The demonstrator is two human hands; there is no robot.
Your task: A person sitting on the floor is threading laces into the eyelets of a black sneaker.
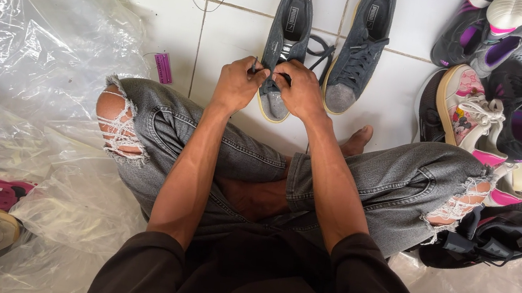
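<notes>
On white tile, left hand (237,84), right hand (301,91), pinching grey sneaker (286,41) laces

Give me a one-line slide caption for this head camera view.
Cross-legged on a white tiled floor, both hands, left hand and right hand, work the lace of a dark grey sneaker beside its mate.

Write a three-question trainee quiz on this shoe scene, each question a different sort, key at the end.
1. True or false: both hands, left hand and right hand, are at the left grey shoe.
2. Multiple choice: the right grey shoe lies A) in the person's lap, B) on the tiled floor beside its mate, C) inside the plastic bag.
3. Fill in: the heap of mixed shoes lies to the person's ____ side.

Key: 1 true; 2 B; 3 right.
</notes>
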